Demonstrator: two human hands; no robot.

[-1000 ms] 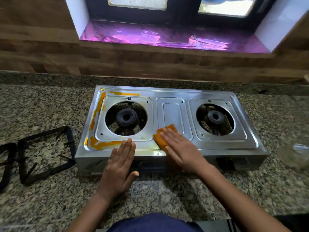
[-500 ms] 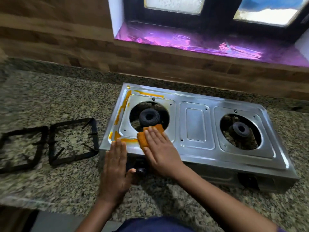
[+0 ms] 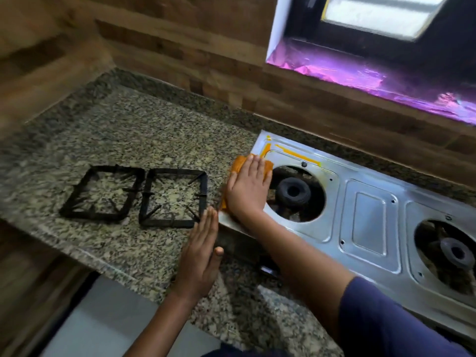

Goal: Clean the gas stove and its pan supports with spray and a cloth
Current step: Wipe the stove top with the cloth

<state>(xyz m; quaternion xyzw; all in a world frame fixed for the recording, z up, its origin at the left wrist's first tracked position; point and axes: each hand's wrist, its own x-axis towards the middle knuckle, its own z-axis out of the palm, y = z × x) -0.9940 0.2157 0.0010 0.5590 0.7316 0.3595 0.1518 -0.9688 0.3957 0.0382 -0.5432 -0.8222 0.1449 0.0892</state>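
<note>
Wiping looks partway done: the right hand (image 3: 247,189) presses the orange cloth (image 3: 238,163) flat on the stove (image 3: 365,210) at its 9 o'clock edge, while orange streaks (image 3: 296,155) at 11 o'clock await. The left hand (image 3: 201,258) lies flat, empty. Both pan supports (image 3: 172,197), on the counter (image 3: 128,130) toward 9 o'clock, look untouched.

Right hand (image 3: 247,191) flat on orange cloth (image 3: 238,163), left edge of stove (image 3: 368,210)

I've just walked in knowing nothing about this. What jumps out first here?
The right hand presses an orange cloth flat on the steel stove's left end, near orange streaks at its far corner. Two black pan supports lie side by side on the granite counter left of it. A purple-lit sill glows at upper right.
</note>
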